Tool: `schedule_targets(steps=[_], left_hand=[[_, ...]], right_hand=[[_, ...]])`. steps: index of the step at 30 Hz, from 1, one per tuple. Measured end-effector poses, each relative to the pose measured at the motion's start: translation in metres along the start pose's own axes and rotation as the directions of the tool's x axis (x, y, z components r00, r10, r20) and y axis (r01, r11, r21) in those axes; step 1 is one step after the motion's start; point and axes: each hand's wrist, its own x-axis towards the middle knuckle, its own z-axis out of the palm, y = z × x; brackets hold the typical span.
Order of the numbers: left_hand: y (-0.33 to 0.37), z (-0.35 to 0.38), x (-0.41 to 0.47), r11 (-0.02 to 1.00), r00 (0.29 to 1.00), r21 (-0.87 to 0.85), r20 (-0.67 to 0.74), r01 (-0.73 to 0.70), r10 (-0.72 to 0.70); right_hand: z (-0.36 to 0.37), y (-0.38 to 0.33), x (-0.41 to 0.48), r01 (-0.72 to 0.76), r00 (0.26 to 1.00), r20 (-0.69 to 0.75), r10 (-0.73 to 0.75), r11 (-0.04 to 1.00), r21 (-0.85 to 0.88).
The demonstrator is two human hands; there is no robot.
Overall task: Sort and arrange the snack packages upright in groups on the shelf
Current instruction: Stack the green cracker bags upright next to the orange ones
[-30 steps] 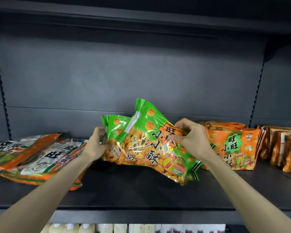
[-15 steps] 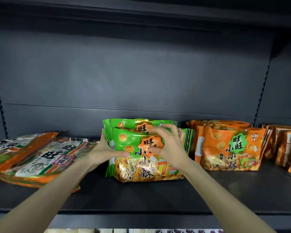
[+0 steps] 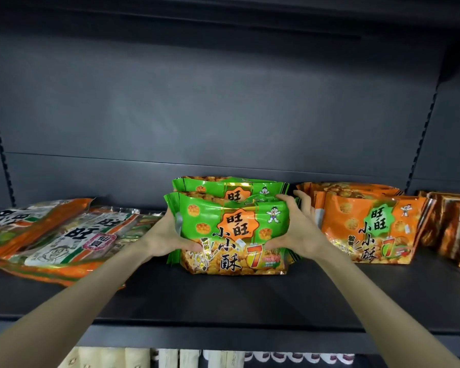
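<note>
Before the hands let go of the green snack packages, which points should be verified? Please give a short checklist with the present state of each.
1. Front green package is upright, bottom on the shelf: ok.
2. Left hand and right hand grip its two side edges: ok.
3. Rear green package of the same kind stands right behind it: ok.
4. Orange packages form their own upright group beside the right hand: ok.
5. Green packages will stand without support: cannot tell.
6. Pile at left lies flat, not upright: not ok.
</note>
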Motion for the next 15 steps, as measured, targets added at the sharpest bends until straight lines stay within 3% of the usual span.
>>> schedule_targets(steps=[6, 15], left_hand=[[-0.016, 0.000, 0.020, 0.996, 0.993, 0.087, -0.114, 0.023, -0.013], [-0.007, 0.006, 0.042, 0.983, 0.970, 0.163, -0.240, 0.088, -0.047]], right_hand=[[0.018, 0.007, 0.007, -0.009, 0.990, -0.142, 0.003, 0.999, -0.042], [0.030, 0.016, 0.031, -0.027, 0.981, -0.192, 0.016, 0.998, -0.056]])
